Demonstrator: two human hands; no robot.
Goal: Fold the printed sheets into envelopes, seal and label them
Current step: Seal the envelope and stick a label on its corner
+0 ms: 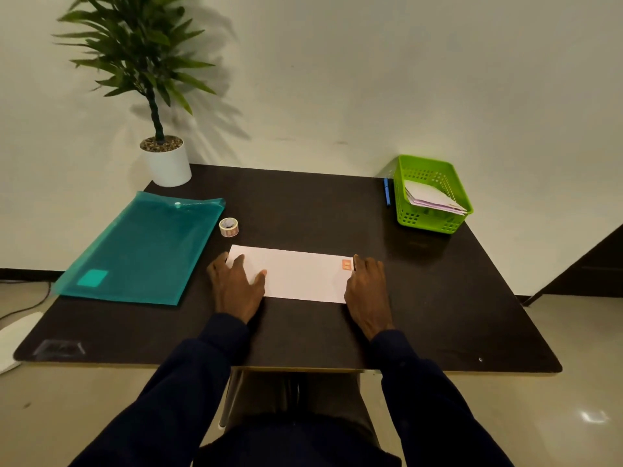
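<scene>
Looking at the table (303,203), we find the envelope (296,276) lying flat a little in front of its middle, nearer to the near edge than to the far one. We judge that the work on this piece is almost finished: the paper is already a flat, closed rectangle, and a small orange label (346,264) sits on its corner toward the table's far right. Whether the flap is glued we cannot tell, because no flap shows on the side facing up. At the far right corner of the table a green basket (401,197) holds several folded white pieces (435,198), which we take for finished ones. So what is left for this one seems to be a last pressing and the move into the basket. How many sheets wait to be folded we cannot see. The long axis of the envelope runs from the table's left side to its right side, nearly parallel to the near edge, with the left end turned slightly toward the far edge. The labelled end points to the right side. The left hand (236,284) lies flat on the left end with fingers spread, gripping nothing. The right hand (367,291) rests with straight fingers at the right end, touching the edge just beside the label, and it also holds nothing.
</scene>
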